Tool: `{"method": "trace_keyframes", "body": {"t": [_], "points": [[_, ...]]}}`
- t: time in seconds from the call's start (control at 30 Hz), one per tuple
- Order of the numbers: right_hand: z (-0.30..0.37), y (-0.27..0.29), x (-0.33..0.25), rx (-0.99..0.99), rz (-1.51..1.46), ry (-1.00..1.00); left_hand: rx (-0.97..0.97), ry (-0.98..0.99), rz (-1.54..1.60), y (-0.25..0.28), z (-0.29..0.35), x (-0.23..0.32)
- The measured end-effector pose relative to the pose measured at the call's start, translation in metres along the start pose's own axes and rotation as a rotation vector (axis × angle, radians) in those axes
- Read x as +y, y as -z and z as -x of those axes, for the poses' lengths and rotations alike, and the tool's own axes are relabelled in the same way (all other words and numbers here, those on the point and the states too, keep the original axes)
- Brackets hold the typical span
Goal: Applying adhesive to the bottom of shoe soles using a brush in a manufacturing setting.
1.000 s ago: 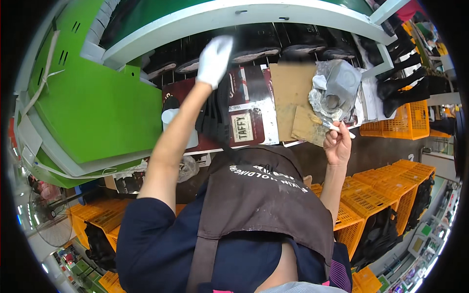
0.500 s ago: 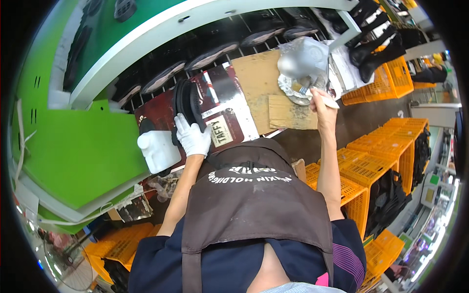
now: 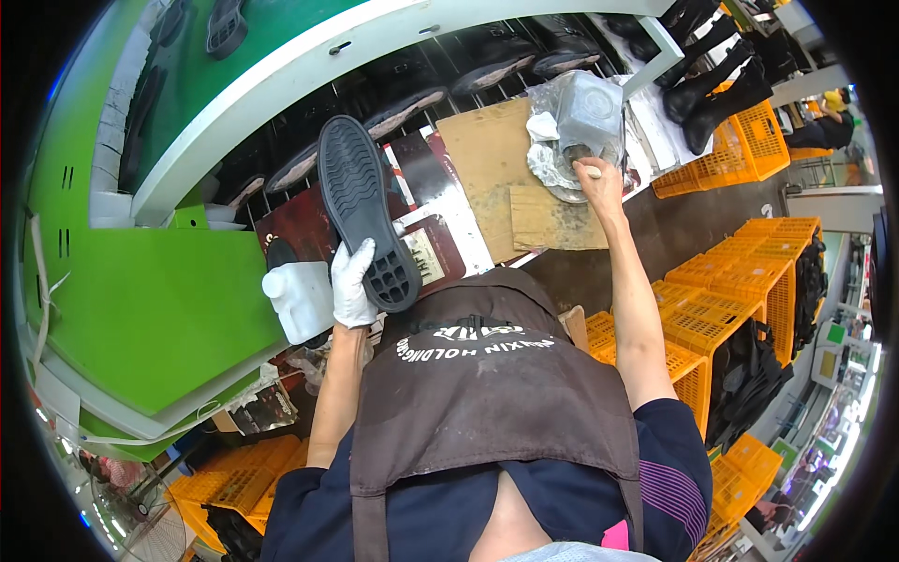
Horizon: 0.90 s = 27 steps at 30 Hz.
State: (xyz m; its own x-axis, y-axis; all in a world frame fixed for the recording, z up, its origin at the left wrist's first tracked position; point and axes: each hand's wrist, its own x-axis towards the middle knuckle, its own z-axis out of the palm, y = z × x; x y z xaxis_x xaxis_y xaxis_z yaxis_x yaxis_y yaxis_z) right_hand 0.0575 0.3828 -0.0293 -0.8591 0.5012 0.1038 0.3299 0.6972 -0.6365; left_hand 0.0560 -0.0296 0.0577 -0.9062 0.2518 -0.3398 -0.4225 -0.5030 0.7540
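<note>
My left hand (image 3: 352,288), in a white glove, grips a black shoe sole (image 3: 354,187) by its heel end. The sole stands tilted up with its wavy tread facing me. My bare right hand (image 3: 604,190) is closed round the pale handle of a brush (image 3: 594,172) over a foil-lined bowl (image 3: 551,172). The brush's working end is hidden at the bowl. Just behind, a cloudy plastic container (image 3: 590,108) stands with thin plastic film around it. A white plastic bottle (image 3: 302,298) is beside my left hand.
Brown cardboard (image 3: 473,155) and a dark red printed board (image 3: 300,225) cover the worktop. Shoes line a rack (image 3: 393,75) behind, below a white rail (image 3: 281,80). A green panel (image 3: 150,309) is at left. Orange crates (image 3: 730,290) stand at right, black boots (image 3: 702,108) beyond.
My left hand has tilted the sole up, turning its tread into view. My right hand has shifted slightly forward and left, bringing the brush in over the bowl.
</note>
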Motion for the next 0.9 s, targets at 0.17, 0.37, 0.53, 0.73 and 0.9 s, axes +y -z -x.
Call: {"method": "trace_keyframes", "body": {"t": [0.17,0.37,0.53,0.73,0.9], "points": [[0.006,0.006,0.009,0.026,-0.450,-0.321,-0.108,0.092,0.089,0.002,-0.009,-0.008],[0.028,0.026,-0.007,0.103,-0.706,-0.419,-0.242,0.223,0.411,-0.023,-0.007,0.001],[0.023,0.025,0.007,0.016,-0.471,-0.075,-0.331,0.272,0.437,-0.017,-0.021,-0.005],[0.023,0.021,0.013,-0.196,0.088,0.352,-0.366,0.250,0.415,-0.030,-0.024,-0.003],[0.032,0.050,-0.010,-0.247,0.036,0.362,-0.390,0.149,0.365,-0.036,-0.027,0.002]]}}
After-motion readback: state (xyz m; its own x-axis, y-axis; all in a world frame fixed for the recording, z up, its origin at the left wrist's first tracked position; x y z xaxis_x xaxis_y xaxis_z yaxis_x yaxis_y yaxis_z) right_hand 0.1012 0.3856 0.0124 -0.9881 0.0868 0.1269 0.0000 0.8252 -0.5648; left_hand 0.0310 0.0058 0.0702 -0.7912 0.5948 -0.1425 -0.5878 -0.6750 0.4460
